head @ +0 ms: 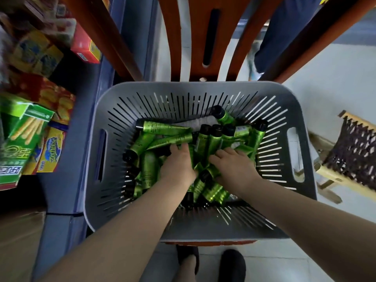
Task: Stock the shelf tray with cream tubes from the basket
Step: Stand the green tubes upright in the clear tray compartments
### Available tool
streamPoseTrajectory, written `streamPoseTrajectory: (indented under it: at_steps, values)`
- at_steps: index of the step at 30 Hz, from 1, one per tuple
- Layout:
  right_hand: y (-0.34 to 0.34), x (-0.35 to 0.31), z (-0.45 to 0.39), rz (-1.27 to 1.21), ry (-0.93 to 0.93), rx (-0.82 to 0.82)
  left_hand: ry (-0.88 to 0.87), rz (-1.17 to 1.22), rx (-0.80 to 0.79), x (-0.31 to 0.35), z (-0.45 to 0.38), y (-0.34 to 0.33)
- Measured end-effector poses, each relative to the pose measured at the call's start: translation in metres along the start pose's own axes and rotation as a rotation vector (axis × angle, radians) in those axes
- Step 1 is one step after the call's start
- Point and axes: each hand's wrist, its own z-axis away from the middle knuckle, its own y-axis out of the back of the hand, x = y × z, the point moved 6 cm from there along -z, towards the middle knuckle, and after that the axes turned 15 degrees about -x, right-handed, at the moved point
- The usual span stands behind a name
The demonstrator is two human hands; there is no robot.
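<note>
Down in the slotted grey plastic basket (pixel 200 89), both hands are digging among glossy green cream tubes (pixel 162 130): left hand (pixel 179 165) and right hand (pixel 234 165) curling around tubes, black caps showing.

The grey slotted plastic basket (pixel 130 94) looks matt and smooth; the green cream tubes (pixel 162 128) beyond the left grip (pixel 179 161) shine glossy, metallic, with black plastic caps; the orange chair back (pixel 173 37) looks smooth, semi-glossy plastic.
</note>
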Motion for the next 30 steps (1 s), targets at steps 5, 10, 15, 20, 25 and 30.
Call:
streamPoseTrajectory:
  at_steps: [5,10,15,20,25,30]
  values:
    - [0.003,0.001,0.006,0.037,0.043,0.005,-0.008,0.102,0.000,-0.003,0.001,0.001]
    - [0.019,0.002,0.022,-0.096,0.021,0.047,-0.017,0.337,-0.036,-0.017,0.015,0.013]
    - [0.016,0.002,0.042,-0.180,-0.081,0.050,0.001,0.713,-0.141,-0.032,0.037,0.008]
    - [-0.008,0.000,0.045,-0.157,-0.077,-0.051,0.004,1.095,-0.154,-0.037,0.036,-0.005]
    - [-0.011,0.013,0.037,-0.500,-0.150,0.060,-0.067,1.153,-0.158,-0.023,0.019,-0.013]
    - [-0.008,0.041,0.031,-0.917,-0.389,0.203,-0.102,1.169,-0.173,-0.015,0.007,-0.018]
